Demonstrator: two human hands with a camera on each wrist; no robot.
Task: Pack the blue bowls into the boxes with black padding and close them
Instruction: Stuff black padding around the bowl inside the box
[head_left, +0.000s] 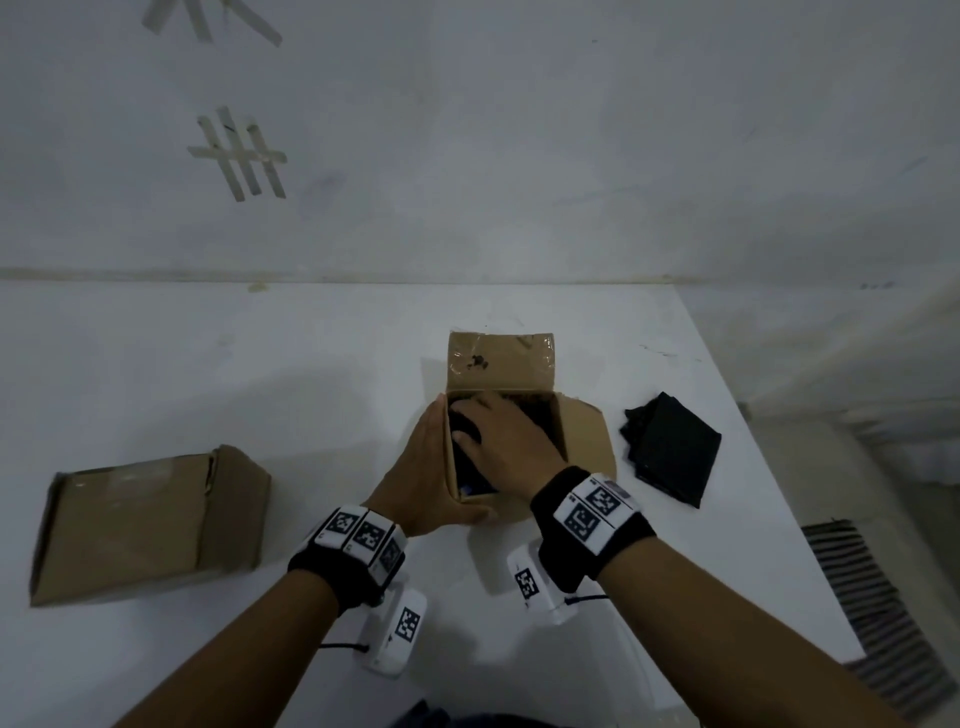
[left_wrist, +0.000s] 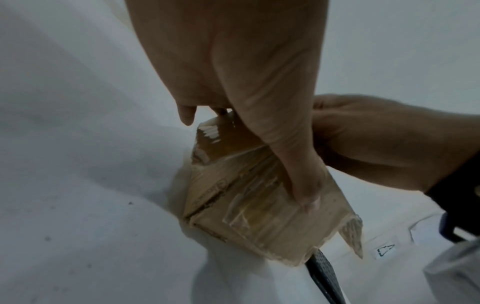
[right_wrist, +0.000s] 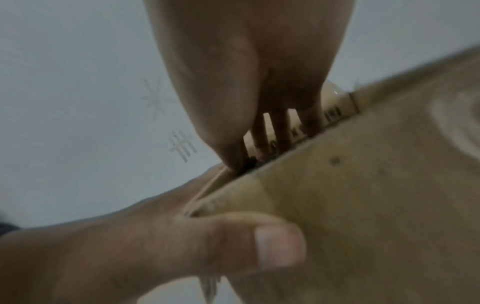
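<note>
Open box (head_left: 501, 364) at table (head_left: 208, 364) centre, far flap upright at 12 o'clock, right flap folded out flat toward 3 o'clock. Left hand (head_left: 423, 473) against the box's left wall at 9 o'clock, fingers straight along the wall, thumb (left_wrist: 303, 185) laid flat across the taped near side; braced rather than clenched. Right hand (head_left: 506, 441) reaching down into the box from 5 o'clock, fingers (right_wrist: 280, 127) spread and extended, pressing on black padding (head_left: 462, 431) inside; nothing gripped. A sliver of blue (head_left: 466, 490) visible at the box's near inner corner, 6 o'clock, under the padding; whether this is a bowl cannot be told. Second box (head_left: 145, 525) lying closed at 9 o'clock, well apart from the first. Spare padding (head_left: 670, 449) in a loose folded pile at 3 o'clock, near the out-turned flap but not touching it. Marker bands on both wrists. Tape strips (head_left: 239, 153) stuck on the wall at 11 o'clock.
</note>
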